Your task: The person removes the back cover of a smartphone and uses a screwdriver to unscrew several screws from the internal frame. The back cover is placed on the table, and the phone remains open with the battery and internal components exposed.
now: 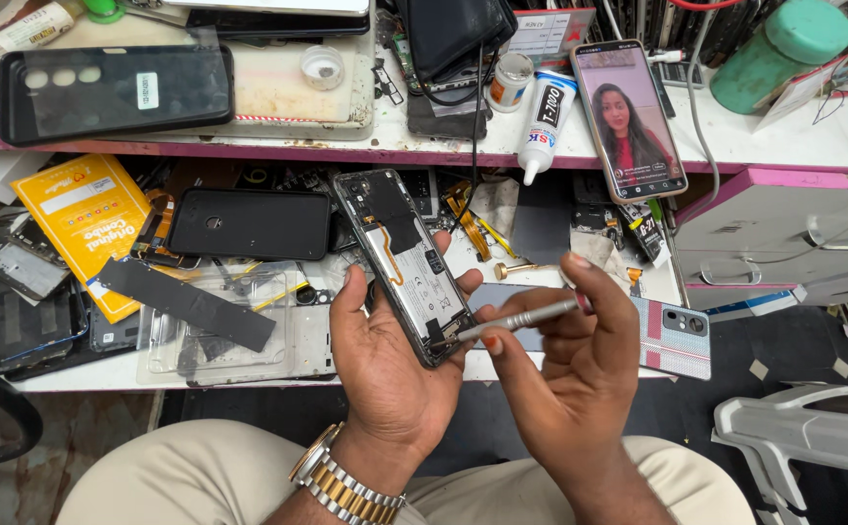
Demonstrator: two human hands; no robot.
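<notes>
Closest to you, your left hand (390, 374), with a metal watch (341, 481) at the wrist, cradles an opened phone (405, 262) in its palm, fingers curled round both edges, back cover off and battery showing. Your right hand (575, 365) pinches a slim silver screwdriver (519, 319) between thumb and fingers, its tip touching the phone's lower end. Just beyond, on the cluttered bench (541, 374), lie a black phone case (249, 224) and a yellow packet (88, 219). Farther back, a glue tube (544, 122) rests beside a lit phone (628, 119).

The opened phone's (406, 262) lower edge hides behind the left hand (385, 369); screwdriver (516, 319) tip too small.
</notes>
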